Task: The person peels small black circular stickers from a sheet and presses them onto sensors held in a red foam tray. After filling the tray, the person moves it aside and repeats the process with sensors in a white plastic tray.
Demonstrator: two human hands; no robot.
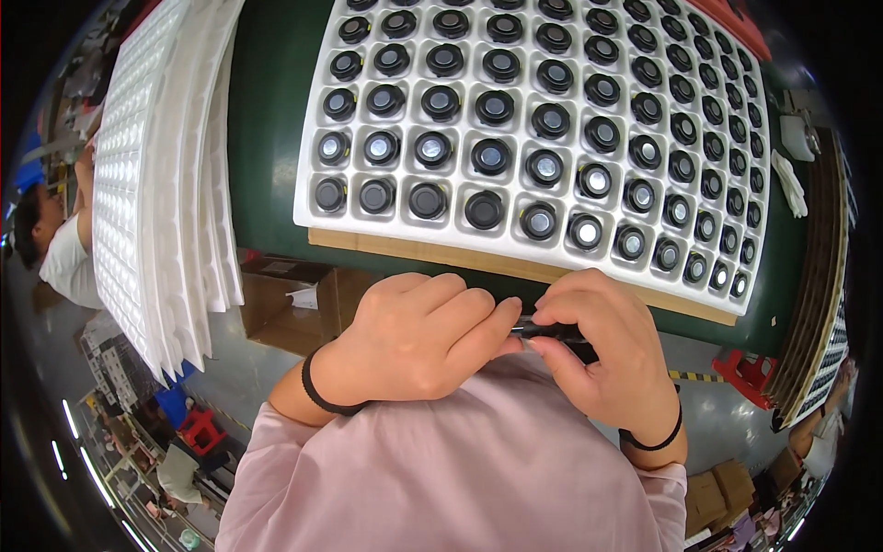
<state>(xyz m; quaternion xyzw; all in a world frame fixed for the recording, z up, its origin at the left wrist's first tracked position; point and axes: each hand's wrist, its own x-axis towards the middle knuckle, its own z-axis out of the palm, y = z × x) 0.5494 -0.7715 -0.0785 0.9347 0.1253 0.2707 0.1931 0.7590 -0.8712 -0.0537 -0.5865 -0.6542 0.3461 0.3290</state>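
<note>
My left hand (428, 336) and my right hand (607, 350) meet in front of my body, just below the near edge of a white tray. Between them is a small black cylindrical part (566, 334), mostly covered by fingers. The right thumb and fingers pinch it, while the left fingertips close on its left end. The white moulded tray (307, 198) holds rows of round black parts (487, 156) in square pockets. Most show a shiny grey disc on top; several in the nearest left row (428, 200) look dark all over.
Tan cardboard (423, 250) sticks out under the tray on a dark green table (267, 138). White trays (198, 184) stand stacked on edge at left. An open cardboard box (285, 322) sits below. A white glove (789, 184) lies at right. Another person (69, 262) is at far left.
</note>
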